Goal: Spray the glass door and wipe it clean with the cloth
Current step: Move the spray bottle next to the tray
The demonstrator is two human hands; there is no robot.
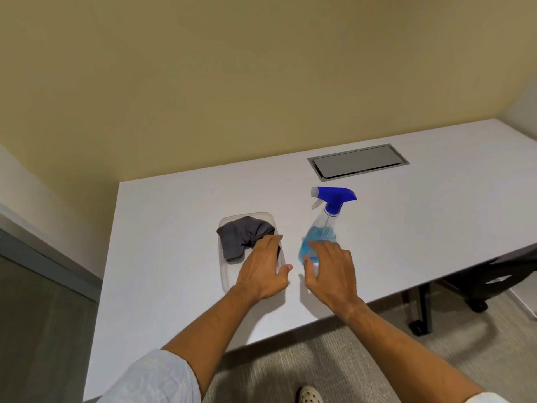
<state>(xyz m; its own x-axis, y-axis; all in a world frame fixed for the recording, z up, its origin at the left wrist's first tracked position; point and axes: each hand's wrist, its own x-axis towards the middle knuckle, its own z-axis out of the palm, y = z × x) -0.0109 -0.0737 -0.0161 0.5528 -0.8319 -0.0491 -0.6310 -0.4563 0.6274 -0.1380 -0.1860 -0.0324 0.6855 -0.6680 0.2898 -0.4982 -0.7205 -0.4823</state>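
A grey cloth (242, 237) lies crumpled in a clear plastic tray (232, 279) on a white table (162, 234). My left hand (263, 267) hovers over the tray's near end, fingers spread, fingertips touching the cloth's right edge. To the right stands a clear spray bottle (324, 228) with blue liquid and a blue trigger head. My right hand (331, 271) is open in front of the bottle's base, fingers apart and close to it, hiding its lower part. No glass door is clearly in view.
A grey cable hatch (358, 162) is set into the table behind the bottle. Beige walls close in behind and to the left. A black chair base on castors (476, 289) stands under the table at the right. Grey carpet (334, 359) and my shoe (310, 395) show below.
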